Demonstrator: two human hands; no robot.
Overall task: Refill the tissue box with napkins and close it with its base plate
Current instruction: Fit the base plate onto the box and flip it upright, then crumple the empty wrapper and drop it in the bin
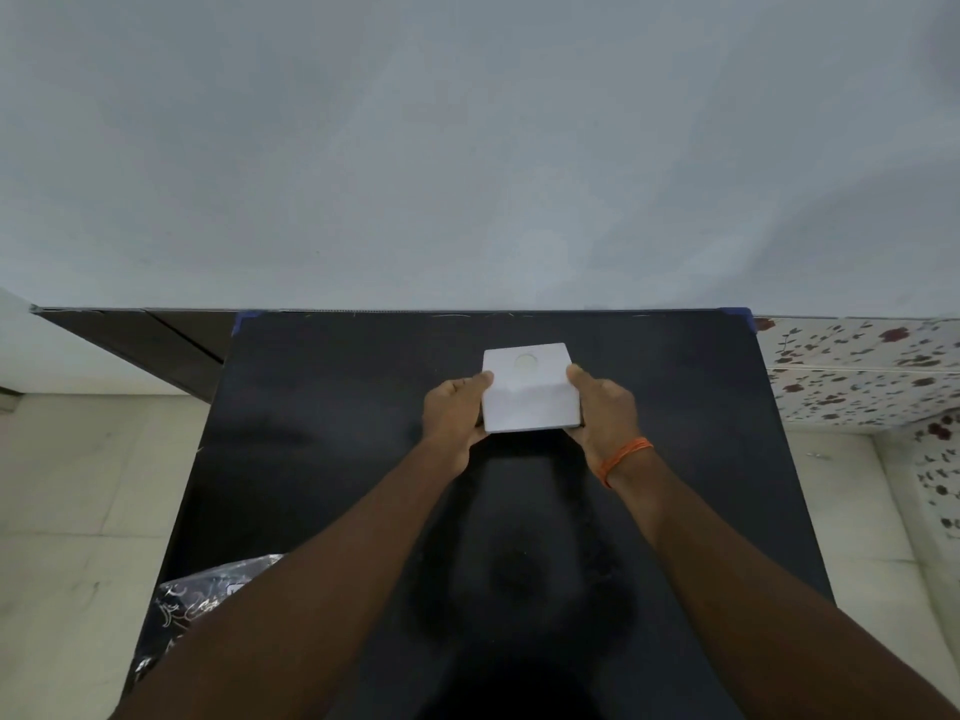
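From the head view, we've got the tissue box (527,389) sitting out on the black counter (322,407), toward its far edge and about midway across. It's a plain white box with a round opening on its top face, and it looks rigid, smooth-walled and light to us, probably a plastic shell. Smooth sides like that can slip, so we'd say the flat left and right walls are the place to take it, squeezed evenly from both sides.

And that's just where we are. Our left hand (454,413) is curled against the box's left wall, thumb tip up at the top edge, fingers tucked along the side. Our right hand (602,405), with an orange thread at the wrist, mirrors it on the box's right wall, thumb resting on the top corner. Both are partly closed, clamping the box between them. Whether it's lifted or resting on the counter, we can't tell.

No napkins or base plate in sight. Near and left of the box, at the counter's front corner, lies a dark patterned bag (202,610).
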